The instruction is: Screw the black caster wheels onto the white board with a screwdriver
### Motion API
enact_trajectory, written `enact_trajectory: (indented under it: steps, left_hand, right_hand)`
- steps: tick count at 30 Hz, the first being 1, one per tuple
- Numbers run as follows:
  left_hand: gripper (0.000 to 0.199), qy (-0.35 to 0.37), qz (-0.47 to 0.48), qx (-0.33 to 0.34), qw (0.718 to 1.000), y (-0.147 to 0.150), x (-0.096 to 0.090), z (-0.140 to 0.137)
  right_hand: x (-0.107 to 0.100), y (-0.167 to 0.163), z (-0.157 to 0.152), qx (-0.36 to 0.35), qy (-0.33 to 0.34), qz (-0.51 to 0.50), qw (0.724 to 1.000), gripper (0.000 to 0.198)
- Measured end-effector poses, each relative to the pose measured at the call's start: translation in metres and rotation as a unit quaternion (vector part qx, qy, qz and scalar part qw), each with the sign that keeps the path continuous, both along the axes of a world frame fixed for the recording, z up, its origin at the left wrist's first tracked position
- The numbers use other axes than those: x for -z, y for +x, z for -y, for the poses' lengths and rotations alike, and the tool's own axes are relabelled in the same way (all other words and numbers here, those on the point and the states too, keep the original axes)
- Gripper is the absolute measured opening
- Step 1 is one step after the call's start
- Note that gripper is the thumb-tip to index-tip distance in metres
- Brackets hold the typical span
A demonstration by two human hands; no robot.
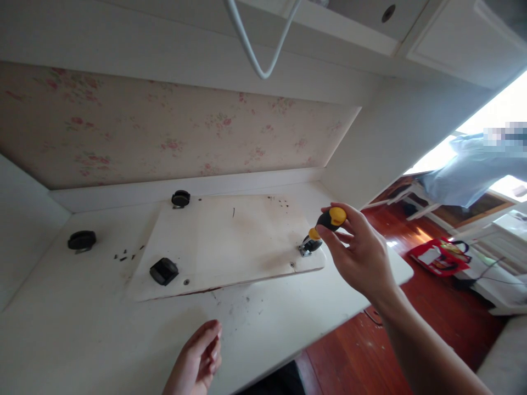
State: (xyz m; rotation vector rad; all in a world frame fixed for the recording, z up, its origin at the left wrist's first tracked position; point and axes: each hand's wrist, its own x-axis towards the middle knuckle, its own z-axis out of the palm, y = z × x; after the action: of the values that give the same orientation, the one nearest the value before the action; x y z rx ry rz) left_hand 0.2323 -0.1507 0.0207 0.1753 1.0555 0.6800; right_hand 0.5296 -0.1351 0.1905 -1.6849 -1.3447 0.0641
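Right fingers (354,217) around screwdriver (326,221), caster (313,244) below

screwdriver handle (330,219): smooth plastic | caster plate (304,250): shiny metal | board (239,236): smooth | floor (341,356): glossy wood

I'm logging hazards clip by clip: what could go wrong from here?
The board might shift under the screwdriver, since the left hand is off it and only the right hand is at work there. The screwdriver, held at a slant by the caster at the board's corner, could slip. The small dark pieces, apparently screws, lie loose on the table and could be knocked away.
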Motion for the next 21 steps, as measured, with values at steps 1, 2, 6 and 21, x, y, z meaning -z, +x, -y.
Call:
enact_trajectory:
  steps: [1, 2, 6, 21]
  left_hand:
    - [0.040, -0.001, -0.001, 0.001, 1.000, 0.000, 0.001, 0.000]
    - [0.040, -0.002, -0.002, 0.002, 1.000, 0.000, 0.001, 0.000]
    - [0.042, -0.005, -0.007, 0.001, 1.000, 0.000, 0.002, -0.001]
    - [0.050, -0.019, -0.015, 0.034, 0.999, -0.002, 0.010, -0.008]
  right_hand:
    - [0.000, 0.000, -0.001, 0.001, 0.002, 0.002, 1.000, 0.044]
    - [0.000, 0.000, -0.001, 0.002, 0.004, 0.003, 1.000, 0.044]
    - [-0.001, 0.002, 0.000, 0.001, 0.003, 0.011, 1.000, 0.043]
    - [-0.028, 0.002, -0.012, 0.006, -0.081, 0.238, 0.968, 0.034]
